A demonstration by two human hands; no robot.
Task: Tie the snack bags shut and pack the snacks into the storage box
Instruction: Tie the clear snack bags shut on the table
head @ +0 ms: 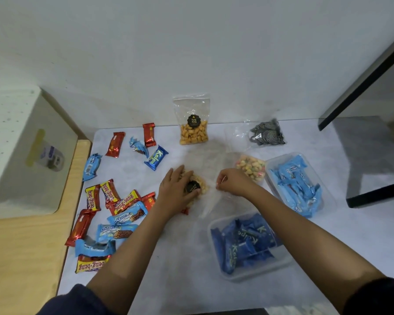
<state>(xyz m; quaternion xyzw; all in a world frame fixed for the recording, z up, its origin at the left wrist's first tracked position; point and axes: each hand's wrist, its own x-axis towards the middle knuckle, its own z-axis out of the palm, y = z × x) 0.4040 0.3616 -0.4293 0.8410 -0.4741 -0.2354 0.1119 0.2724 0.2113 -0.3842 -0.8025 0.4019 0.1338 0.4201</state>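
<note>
A clear bag of yellow puffed snacks with a black label [195,186] lies on its side at the table's middle. My left hand [176,189] grips its filled end, thumb under the label. My right hand [231,181] pinches the bag's clear twisted neck just to the right. An upright bag of orange snacks [193,130] stands at the back. A bag of coloured puffs [251,168] and a bag of dark spiral snacks [267,134] lie to the right. Two clear storage boxes hold wrapped bars: dark blue ones [246,246] near me, light blue ones [298,185] at the right.
Several loose wrapped bars, red [115,144], blue [156,157] and yellow [93,197], are scattered over the table's left half. A white box [25,151] sits on a wooden surface at the left. A dark table frame [362,83] stands at the right.
</note>
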